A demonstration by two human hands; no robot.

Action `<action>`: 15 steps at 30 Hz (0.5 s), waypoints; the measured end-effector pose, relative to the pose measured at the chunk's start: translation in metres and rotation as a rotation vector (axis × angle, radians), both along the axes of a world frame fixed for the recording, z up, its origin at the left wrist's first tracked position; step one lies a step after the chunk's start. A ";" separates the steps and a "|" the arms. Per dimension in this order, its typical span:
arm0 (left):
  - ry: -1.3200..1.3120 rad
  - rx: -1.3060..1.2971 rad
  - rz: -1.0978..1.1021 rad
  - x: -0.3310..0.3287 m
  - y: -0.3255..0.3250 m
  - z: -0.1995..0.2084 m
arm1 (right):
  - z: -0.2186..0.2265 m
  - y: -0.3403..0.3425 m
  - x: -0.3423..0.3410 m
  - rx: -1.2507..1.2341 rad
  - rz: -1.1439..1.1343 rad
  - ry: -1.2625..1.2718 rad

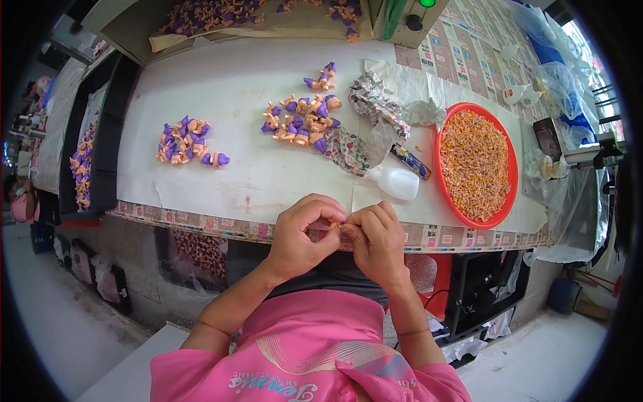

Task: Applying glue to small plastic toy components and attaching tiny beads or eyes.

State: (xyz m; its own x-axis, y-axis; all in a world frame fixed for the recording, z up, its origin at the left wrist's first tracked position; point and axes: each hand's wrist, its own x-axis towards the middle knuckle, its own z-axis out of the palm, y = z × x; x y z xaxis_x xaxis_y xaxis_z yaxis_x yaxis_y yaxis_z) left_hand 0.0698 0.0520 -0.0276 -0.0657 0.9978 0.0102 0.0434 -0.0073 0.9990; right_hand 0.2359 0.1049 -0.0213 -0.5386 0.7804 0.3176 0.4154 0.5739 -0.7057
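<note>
My left hand (300,233) and my right hand (376,236) meet at the table's near edge, in front of my body. Both are closed in a pinch, fingertips almost touching. Between them a tiny yellow-orange piece (336,226) shows, mostly hidden by the fingers. Beyond my hands lies a loose pile of small plastic figures (301,120), peach-coloured with purple tops. A second cluster of figures (184,142) sits farther left. To the right, a red round basin (439,167) is filled with many small orange and white pieces.
A white plastic bottle (396,182) lies beside a dark blue tube (410,161) and a crumpled flowered cloth (348,151). At the back stands a box-like machine (120,33) with more figures on its belt. A black tray (110,144) of figures is at left; a phone (548,139) lies right.
</note>
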 end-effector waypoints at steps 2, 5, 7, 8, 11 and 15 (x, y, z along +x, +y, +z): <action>-0.009 0.013 0.000 -0.001 0.000 -0.002 | -0.001 -0.001 -0.001 0.004 -0.004 -0.002; -0.010 0.025 -0.004 -0.001 -0.001 -0.002 | -0.004 -0.002 -0.002 0.023 -0.009 0.001; -0.025 0.004 -0.002 -0.001 -0.001 -0.001 | -0.005 -0.002 -0.002 0.037 -0.008 0.007; -0.025 0.004 -0.002 -0.002 -0.001 -0.001 | -0.006 -0.002 -0.002 0.045 -0.010 0.014; -0.034 -0.011 0.008 -0.001 -0.001 0.000 | -0.007 -0.002 -0.002 0.063 -0.026 0.028; -0.044 -0.011 0.030 0.001 -0.001 -0.001 | -0.008 -0.004 -0.002 0.076 -0.043 0.047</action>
